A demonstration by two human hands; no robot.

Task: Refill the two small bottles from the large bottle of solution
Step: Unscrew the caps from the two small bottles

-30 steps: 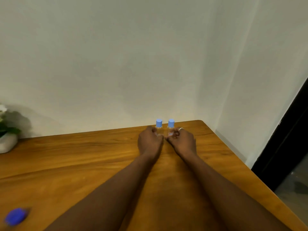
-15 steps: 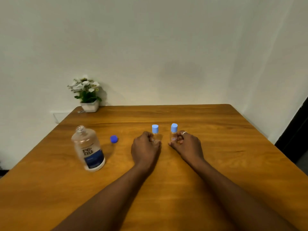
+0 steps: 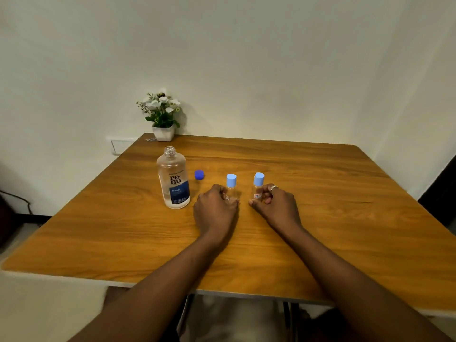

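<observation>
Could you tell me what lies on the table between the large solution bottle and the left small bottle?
In the head view, only the dark blue cap lies between the large bottle and the left small bottle.

I see the large bottle (image 3: 174, 179) standing upright on the wooden table, left of the other two. It is clear, with a dark blue label printed "renu fresh", and its threaded neck is open. Its dark blue cap (image 3: 199, 174) lies on the table just to its right, apart from it. The left small bottle (image 3: 231, 185) stands upright, clear, with a light blue cap on. The right small bottle (image 3: 258, 186) is the same kind, capped too, with a small red-and-white label; it leans slightly. The pair stand near each other, not touching.
</observation>
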